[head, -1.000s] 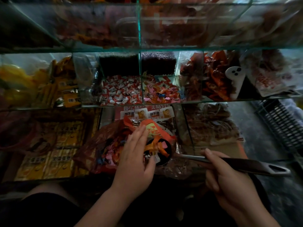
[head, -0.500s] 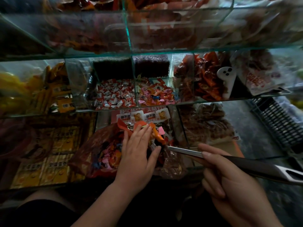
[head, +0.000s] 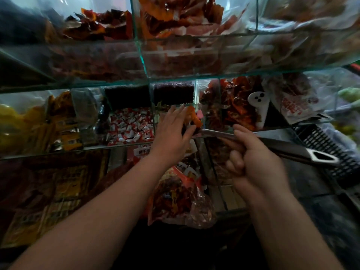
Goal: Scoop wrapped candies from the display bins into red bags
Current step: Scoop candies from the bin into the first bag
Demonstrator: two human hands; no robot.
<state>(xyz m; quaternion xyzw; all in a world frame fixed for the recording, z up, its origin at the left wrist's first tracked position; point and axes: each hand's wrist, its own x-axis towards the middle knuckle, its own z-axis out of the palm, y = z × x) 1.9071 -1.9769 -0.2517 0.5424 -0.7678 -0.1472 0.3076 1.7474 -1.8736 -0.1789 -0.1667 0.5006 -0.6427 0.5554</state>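
Note:
My left hand (head: pixel 172 129) reaches into the middle-shelf glass bin of orange and pink wrapped candies (head: pixel 191 115), fingers straight and laid over the candies at the scoop's bowl, which it hides. My right hand (head: pixel 253 158) grips the dark handle of the metal scoop (head: pixel 288 148), whose shaft runs left to the bin. The red bag (head: pixel 179 197), see-through and holding candies, lies lower down between my forearms, with neither hand on it. A bin of red-and-white wrapped candies (head: pixel 130 127) sits just left of my left hand.
Glass shelf edges (head: pixel 148 76) cross the view above and below the bins. A white scoop with three holes (head: pixel 259 100) stands in the red-packet bin at right. A black plastic basket (head: pixel 331 151) is far right. Yellow packets (head: pixel 64 131) fill the left bin.
Both hands and the scoop rose from the red bag on the lower level up to the orange-and-pink candy bin. The bag stays below.

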